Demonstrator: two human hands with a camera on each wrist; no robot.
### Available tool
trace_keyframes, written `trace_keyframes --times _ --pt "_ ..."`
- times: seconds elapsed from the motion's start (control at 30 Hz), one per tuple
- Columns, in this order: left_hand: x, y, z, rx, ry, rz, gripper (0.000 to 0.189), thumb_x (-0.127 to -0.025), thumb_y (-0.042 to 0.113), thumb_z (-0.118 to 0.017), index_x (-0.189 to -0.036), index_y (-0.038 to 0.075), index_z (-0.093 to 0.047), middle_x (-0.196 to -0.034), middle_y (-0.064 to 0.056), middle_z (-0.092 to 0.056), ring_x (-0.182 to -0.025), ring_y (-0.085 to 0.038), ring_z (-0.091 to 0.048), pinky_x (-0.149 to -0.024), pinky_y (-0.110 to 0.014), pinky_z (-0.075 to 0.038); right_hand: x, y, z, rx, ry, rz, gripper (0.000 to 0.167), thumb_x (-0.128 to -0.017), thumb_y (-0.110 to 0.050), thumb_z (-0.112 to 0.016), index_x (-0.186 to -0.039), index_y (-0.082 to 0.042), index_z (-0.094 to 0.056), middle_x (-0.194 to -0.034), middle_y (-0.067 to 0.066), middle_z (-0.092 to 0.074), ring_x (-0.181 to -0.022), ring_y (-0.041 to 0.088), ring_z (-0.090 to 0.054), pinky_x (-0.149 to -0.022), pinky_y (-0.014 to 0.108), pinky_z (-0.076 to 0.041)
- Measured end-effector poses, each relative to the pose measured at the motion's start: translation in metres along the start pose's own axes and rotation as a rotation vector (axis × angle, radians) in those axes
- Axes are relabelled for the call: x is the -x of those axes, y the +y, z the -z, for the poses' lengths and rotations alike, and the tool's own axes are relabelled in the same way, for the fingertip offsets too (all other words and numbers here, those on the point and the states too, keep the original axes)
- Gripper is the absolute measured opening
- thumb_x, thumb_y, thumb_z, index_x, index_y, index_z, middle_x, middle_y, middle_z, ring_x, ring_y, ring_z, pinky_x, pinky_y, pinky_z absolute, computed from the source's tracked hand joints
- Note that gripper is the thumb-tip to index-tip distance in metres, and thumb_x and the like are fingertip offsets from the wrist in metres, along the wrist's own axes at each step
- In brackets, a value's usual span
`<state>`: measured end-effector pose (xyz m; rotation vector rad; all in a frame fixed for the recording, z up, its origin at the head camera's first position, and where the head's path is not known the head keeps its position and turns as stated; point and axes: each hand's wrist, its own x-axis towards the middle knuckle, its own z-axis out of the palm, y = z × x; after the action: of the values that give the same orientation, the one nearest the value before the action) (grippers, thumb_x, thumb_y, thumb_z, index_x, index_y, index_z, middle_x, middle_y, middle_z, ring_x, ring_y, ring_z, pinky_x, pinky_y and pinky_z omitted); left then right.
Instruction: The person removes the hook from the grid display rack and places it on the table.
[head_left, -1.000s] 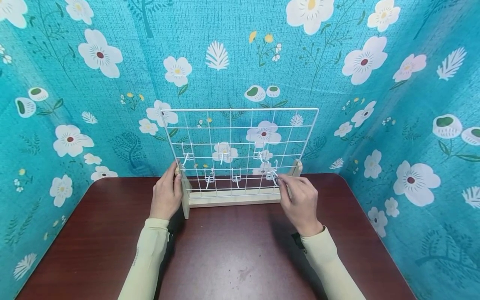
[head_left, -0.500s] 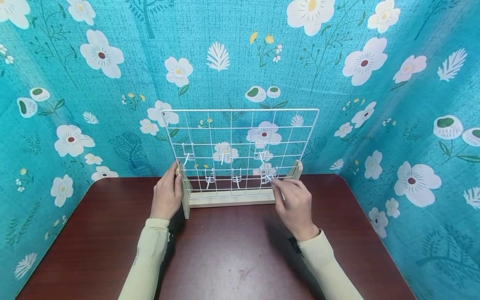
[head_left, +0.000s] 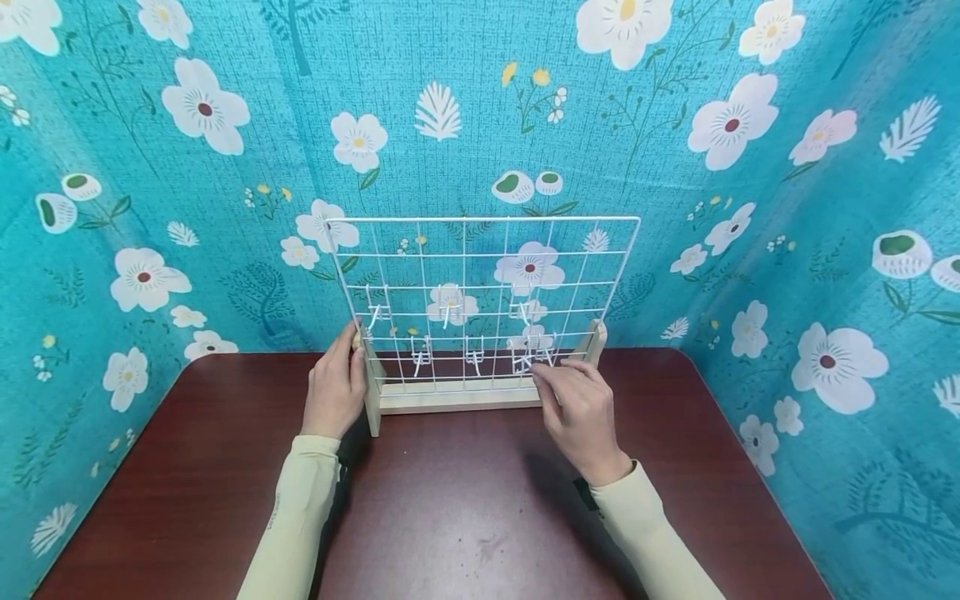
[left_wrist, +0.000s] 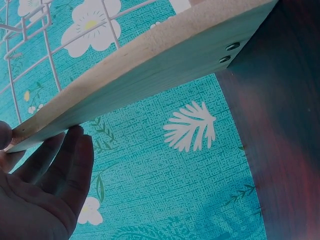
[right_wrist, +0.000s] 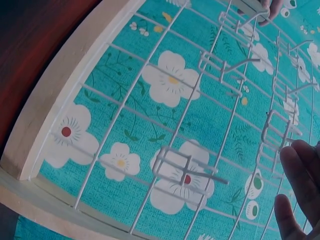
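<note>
A white wire grid rack (head_left: 465, 218) stands upright on wooden side supports, with white wire hooks hung on it in two rows. At the left side my left hand (head_left: 336, 392) grips the wooden support (left_wrist: 150, 60), thumb on one face and fingers on the other. My right hand (head_left: 581, 421) is at the lower right, fingertips close in front of the lower-row hook (head_left: 522, 362). In the right wrist view that hook (right_wrist: 187, 170) hangs on the wires, and the finger and thumb stand parted beside it with nothing between them.
The rack's wooden crossbar (head_left: 457, 400) runs along its foot. Under it lies the dark red-brown table (head_left: 450, 500). A turquoise flowered cloth (head_left: 465, 125) hangs behind the rack and at both sides.
My right hand has moved left and slightly down along the lower row, and the hook at its fingertips shifted left with it. The fingers have since come off the hook. My left hand has stayed put.
</note>
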<state>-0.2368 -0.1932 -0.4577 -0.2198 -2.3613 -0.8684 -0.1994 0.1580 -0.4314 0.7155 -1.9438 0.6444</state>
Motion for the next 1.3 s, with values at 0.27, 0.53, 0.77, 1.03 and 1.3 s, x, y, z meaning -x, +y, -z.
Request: trace_keyframes --times 0.27,0.53,0.77,1.03,1.3 --pt "0.000 -0.002 0.000 -0.012 0.006 -0.010 0.046 -0.111 0.021 -0.050 -0.154 0.005 -0.049 -0.147 -0.023 -0.061 -0.130 -0.044 -0.063 -0.105 -0.063 -0.051 0.005 -0.009 -0.007 -0.016 -0.007 0.040 0.027 -0.107 -0.018 -0.059 -0.100 -0.003 -0.080 -0.085 0.010 -0.080 -0.075 0.023 -0.077 -0.085 0.050 -0.059" --pt "0.000 -0.001 0.000 -0.009 0.001 -0.004 0.047 -0.111 0.020 -0.050 -0.155 0.006 -0.048 -0.149 -0.023 -0.059 -0.132 -0.043 -0.062 -0.106 -0.062 -0.051 0.010 -0.016 -0.012 -0.020 -0.041 0.084 0.031 -0.109 -0.021 -0.055 -0.100 -0.003 -0.080 -0.084 0.007 -0.080 -0.071 0.020 -0.075 -0.085 0.048 -0.059" --pt "0.000 0.000 0.001 -0.013 -0.003 0.001 0.047 -0.111 0.020 -0.050 -0.156 0.006 -0.047 -0.149 -0.023 -0.059 -0.132 -0.044 -0.062 -0.107 -0.063 -0.050 0.011 -0.024 -0.014 -0.043 -0.066 0.093 0.028 -0.108 -0.020 -0.057 -0.102 -0.005 -0.079 -0.086 0.006 -0.081 -0.072 0.018 -0.076 -0.085 0.046 -0.060" --pt "0.001 -0.001 -0.001 -0.016 -0.008 0.005 0.047 -0.111 0.022 -0.050 -0.155 0.004 -0.047 -0.149 -0.024 -0.059 -0.131 -0.044 -0.062 -0.106 -0.062 -0.051 0.016 -0.034 -0.020 -0.064 -0.077 0.147 0.027 -0.108 -0.020 -0.056 -0.102 -0.006 -0.079 -0.086 0.003 -0.081 -0.072 0.015 -0.076 -0.080 0.040 -0.060" --pt "0.000 -0.001 -0.001 -0.016 -0.008 0.009 0.048 -0.111 0.022 -0.050 -0.156 0.005 -0.046 -0.148 -0.024 -0.059 -0.131 -0.044 -0.062 -0.106 -0.063 -0.051 0.020 -0.037 -0.028 -0.085 -0.098 0.159 0.024 -0.107 -0.018 -0.058 -0.101 -0.006 -0.077 -0.083 0.002 -0.080 -0.073 0.014 -0.076 -0.080 0.039 -0.061"
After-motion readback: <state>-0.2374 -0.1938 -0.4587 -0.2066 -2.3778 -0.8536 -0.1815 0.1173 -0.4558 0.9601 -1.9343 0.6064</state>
